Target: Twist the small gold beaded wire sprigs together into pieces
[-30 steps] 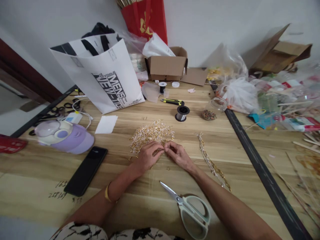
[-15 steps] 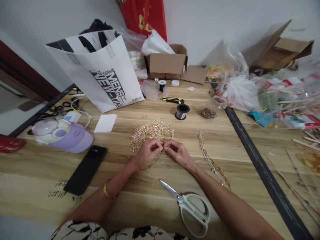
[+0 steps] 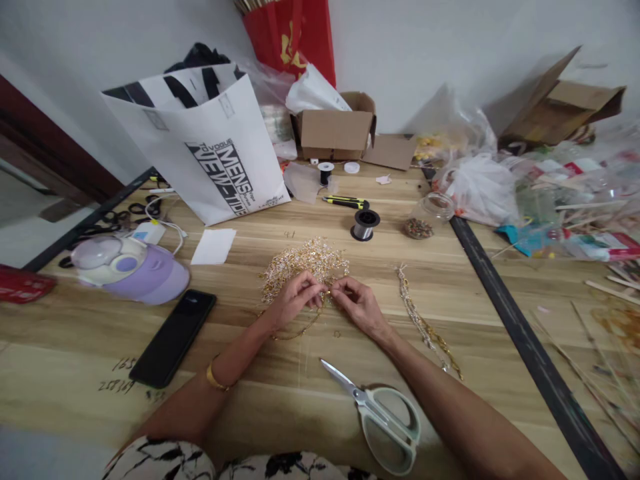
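Observation:
My left hand (image 3: 294,300) and my right hand (image 3: 357,305) meet fingertip to fingertip at the near edge of a pile of small gold beaded pieces (image 3: 304,263) on the wooden table (image 3: 280,400). Both pinch a thin gold beaded strand (image 3: 295,331) that curves down under my left hand. A finished gold beaded chain (image 3: 425,327) lies stretched out to the right of my right hand. Pale green scissors (image 3: 381,413) rest on the table near my right forearm.
A black phone (image 3: 173,337) and a lilac device (image 3: 129,268) lie to the left. Behind the pile stand a wire spool (image 3: 365,225), a yellow-black utility knife (image 3: 345,201), a bead jar (image 3: 429,217), a white paper bag (image 3: 200,147) and a cardboard box (image 3: 334,128). Plastic bags and sticks crowd the right side.
Both hands have shifted slightly away from me toward the pile, fingers working the strand. The strand's loop below my left hand now shows more clearly.

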Tool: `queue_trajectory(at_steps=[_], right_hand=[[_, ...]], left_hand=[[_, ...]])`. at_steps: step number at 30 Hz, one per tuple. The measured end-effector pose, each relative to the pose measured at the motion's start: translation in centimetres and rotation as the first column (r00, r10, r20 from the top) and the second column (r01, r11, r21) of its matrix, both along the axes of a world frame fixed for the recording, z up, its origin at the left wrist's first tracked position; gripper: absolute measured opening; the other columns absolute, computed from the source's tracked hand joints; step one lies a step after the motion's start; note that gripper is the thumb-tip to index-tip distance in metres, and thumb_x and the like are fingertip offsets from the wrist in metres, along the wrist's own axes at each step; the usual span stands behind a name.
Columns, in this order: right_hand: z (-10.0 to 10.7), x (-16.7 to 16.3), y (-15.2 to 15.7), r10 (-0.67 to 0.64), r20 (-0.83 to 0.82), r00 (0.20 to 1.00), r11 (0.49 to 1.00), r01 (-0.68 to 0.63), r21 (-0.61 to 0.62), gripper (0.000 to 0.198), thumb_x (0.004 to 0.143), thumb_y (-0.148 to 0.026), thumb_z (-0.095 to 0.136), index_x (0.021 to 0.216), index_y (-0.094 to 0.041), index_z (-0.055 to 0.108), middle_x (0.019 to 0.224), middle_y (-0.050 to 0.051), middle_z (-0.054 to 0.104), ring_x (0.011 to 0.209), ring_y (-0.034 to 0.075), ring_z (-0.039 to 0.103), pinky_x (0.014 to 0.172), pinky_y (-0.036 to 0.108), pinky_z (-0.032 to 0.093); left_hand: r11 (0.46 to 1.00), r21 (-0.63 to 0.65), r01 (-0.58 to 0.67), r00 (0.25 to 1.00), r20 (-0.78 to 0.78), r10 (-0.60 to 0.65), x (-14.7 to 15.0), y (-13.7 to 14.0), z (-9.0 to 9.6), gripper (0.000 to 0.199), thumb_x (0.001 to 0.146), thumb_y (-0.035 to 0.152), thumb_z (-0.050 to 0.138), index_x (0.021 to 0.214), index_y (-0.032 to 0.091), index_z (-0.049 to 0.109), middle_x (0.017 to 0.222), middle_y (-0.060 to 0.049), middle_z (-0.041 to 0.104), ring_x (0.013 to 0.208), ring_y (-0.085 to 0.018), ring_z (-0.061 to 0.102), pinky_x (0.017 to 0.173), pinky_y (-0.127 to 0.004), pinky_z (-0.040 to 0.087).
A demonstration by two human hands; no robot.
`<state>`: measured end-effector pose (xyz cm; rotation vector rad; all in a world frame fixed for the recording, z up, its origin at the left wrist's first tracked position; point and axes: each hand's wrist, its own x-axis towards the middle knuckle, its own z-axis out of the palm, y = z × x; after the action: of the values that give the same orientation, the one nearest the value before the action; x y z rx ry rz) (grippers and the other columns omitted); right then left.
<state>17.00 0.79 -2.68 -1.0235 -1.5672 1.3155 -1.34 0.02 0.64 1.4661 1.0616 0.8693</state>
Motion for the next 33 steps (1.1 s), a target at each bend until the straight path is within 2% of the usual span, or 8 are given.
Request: queue_trajectory(at_steps=[3,7,14,19,26,33], right_hand=[[0.0,0.0,0.0,-0.001,-0.006,1.000,1.000,0.001,-0.006,0.022,0.082,-0.037,0.059,0.080,-0.015,0.058,0.067,0.000,0.053,0.056,0.010,0.045,0.050,0.021,0.035],[-0.2,0.0,0.1,-0.019,-0.002,1.000,1.000,0.019,-0.013,0.023,0.084,-0.039,0.057,0.080,-0.015,0.056,0.066,-0.001,0.051,0.055,0.010,0.043,0.049,0.021,0.035],[-0.4,-0.1,0.1,-0.046,0.020,0.999,0.999,0.045,0.016,0.024,0.086,-0.039,0.053,0.082,-0.016,0.054,0.060,-0.003,0.047,0.051,0.010,0.042,0.047,0.021,0.034],[-0.5,-0.1,-0.1,-0.029,0.046,0.999,0.999,0.027,0.045,0.019,0.088,-0.035,0.050,0.082,-0.017,0.054,0.056,-0.004,0.045,0.046,0.009,0.038,0.044,0.020,0.030],[-0.3,-0.1,-0.2,-0.095,0.204,0.974,0.979,0.055,0.196,0.015,0.087,-0.026,0.050,0.080,-0.015,0.058,0.062,-0.001,0.050,0.054,0.010,0.042,0.051,0.022,0.034],[0.0,-0.2,-0.2,-0.120,0.236,0.964,0.962,0.055,0.268,0.013,0.086,-0.023,0.050,0.083,-0.015,0.060,0.065,0.000,0.055,0.055,0.011,0.046,0.053,0.022,0.037]], left_hand=[[0.998,-0.047,0.035,0.998,0.049,-0.033,-0.1,0.1,-0.1,0.026,0.087,0.040,0.053,0.085,0.014,0.054,0.066,-0.002,0.063,0.060,-0.012,0.059,0.058,-0.023,0.046],[0.999,-0.037,0.025,0.997,0.072,-0.022,-0.1,0.1,0.0,0.024,0.087,0.038,0.053,0.082,0.014,0.053,0.066,-0.001,0.063,0.060,-0.012,0.059,0.060,-0.024,0.046],[0.998,-0.006,-0.061,0.994,0.085,0.061,-0.3,0.2,0.0,0.024,0.085,0.038,0.055,0.081,0.015,0.052,0.067,-0.001,0.064,0.061,-0.012,0.061,0.059,-0.023,0.048],[0.990,-0.025,-0.141,0.982,0.122,0.143,-0.3,0.4,-0.5,0.024,0.085,0.038,0.055,0.080,0.015,0.049,0.083,-0.006,0.070,0.063,-0.013,0.065,0.060,-0.026,0.051],[0.978,0.015,-0.209,0.971,0.123,0.205,-0.2,0.6,-1.2,0.023,0.083,0.036,0.058,0.077,0.015,0.050,0.076,-0.005,0.070,0.063,-0.014,0.066,0.060,-0.027,0.054],[0.986,0.061,-0.156,0.987,0.050,0.153,-0.2,0.4,-1.3,0.019,0.083,0.031,0.059,0.077,0.015,0.051,0.074,-0.003,0.068,0.064,-0.012,0.065,0.061,-0.025,0.053]])
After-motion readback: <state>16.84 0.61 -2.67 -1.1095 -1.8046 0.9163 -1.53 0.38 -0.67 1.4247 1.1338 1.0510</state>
